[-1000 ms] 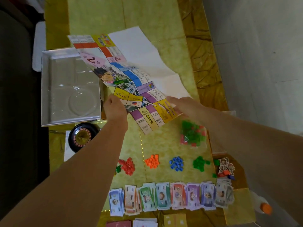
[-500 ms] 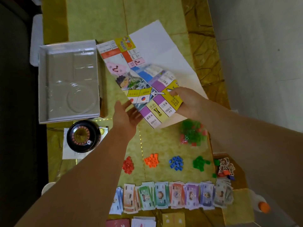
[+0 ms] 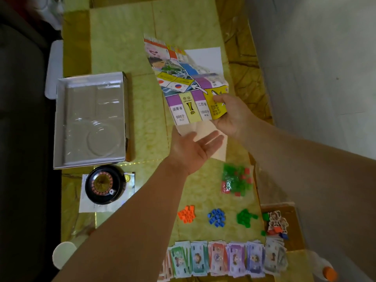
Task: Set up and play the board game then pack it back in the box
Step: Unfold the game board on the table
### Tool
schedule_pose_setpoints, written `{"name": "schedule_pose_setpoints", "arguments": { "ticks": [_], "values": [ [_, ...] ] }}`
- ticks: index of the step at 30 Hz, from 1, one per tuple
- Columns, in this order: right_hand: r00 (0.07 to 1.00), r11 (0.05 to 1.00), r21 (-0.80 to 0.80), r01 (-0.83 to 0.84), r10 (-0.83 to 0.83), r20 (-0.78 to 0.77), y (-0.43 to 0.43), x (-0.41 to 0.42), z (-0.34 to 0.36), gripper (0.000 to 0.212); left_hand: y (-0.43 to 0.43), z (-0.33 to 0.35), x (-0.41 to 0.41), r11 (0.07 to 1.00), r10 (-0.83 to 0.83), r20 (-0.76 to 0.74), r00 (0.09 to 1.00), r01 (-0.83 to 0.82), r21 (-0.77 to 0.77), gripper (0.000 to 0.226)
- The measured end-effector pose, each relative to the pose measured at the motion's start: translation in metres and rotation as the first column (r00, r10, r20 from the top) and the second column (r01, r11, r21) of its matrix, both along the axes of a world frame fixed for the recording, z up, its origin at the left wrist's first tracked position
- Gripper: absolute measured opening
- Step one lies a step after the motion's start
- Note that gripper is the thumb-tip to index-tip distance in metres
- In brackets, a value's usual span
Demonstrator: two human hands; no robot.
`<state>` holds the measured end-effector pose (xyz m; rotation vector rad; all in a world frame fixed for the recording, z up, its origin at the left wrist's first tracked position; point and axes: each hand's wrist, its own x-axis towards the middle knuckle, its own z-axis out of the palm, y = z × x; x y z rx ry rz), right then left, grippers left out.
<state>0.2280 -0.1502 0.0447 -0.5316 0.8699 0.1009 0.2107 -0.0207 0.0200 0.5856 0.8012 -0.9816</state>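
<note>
The folded paper game board (image 3: 183, 92), printed with coloured squares, is held up above the table. My right hand (image 3: 232, 115) pinches its yellow corner at the near right. Palm up with fingers straight, my left hand (image 3: 193, 149) lies just below the board's white underside and holds nothing. The open game box (image 3: 91, 121) with a clear plastic insert lies at the left. A black roulette wheel (image 3: 102, 184) sits on a white sheet just in front of the box.
On the green table lie orange (image 3: 186, 213), blue (image 3: 216, 217) and green token piles (image 3: 245, 217), a bag of green and red houses (image 3: 236, 181), character pawns (image 3: 276, 222) and a row of play money (image 3: 225, 259). An orange-capped bottle (image 3: 328, 272) stands at the near right.
The board has swung right and folded narrower. My left hand let go of its edge, dropped below it and turned palm up. My right hand kept its hold on the yellow corner.
</note>
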Motion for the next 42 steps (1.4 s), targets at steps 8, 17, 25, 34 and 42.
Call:
{"name": "schedule_pose_setpoints", "arguments": {
  "ticks": [8,17,25,34,42],
  "values": [
    [0.989,0.854,-0.515,-0.070,-0.008,-0.147,-0.041,-0.011,-0.001,0.020,-0.009,0.011,0.032,0.861,0.164,0.432,0.887,-0.342,0.376,0.022],
    [0.999,0.480,-0.876,0.047,-0.016,0.044,-0.062,-0.024,-0.005,0.042,-0.029,0.029,0.043,0.713,-0.072,0.724,0.686,-0.472,0.518,0.054],
    [0.908,0.511,-0.770,-0.382,0.054,-0.415,-0.089,-0.067,-0.077,0.053,0.004,-0.045,0.011,0.558,0.138,0.373,0.918,-0.383,0.736,0.014],
    [0.741,0.231,-0.734,-0.638,-0.076,-0.667,-0.103,-0.091,-0.124,0.063,0.011,-0.096,-0.008,0.540,-0.130,0.033,0.991,0.043,0.840,0.022],
    [0.672,-0.065,-0.742,-0.668,0.377,-0.638,-0.057,-0.076,-0.119,0.051,0.020,-0.111,-0.015,0.396,-0.415,-0.082,0.906,0.262,0.880,0.015]
  ]
}}
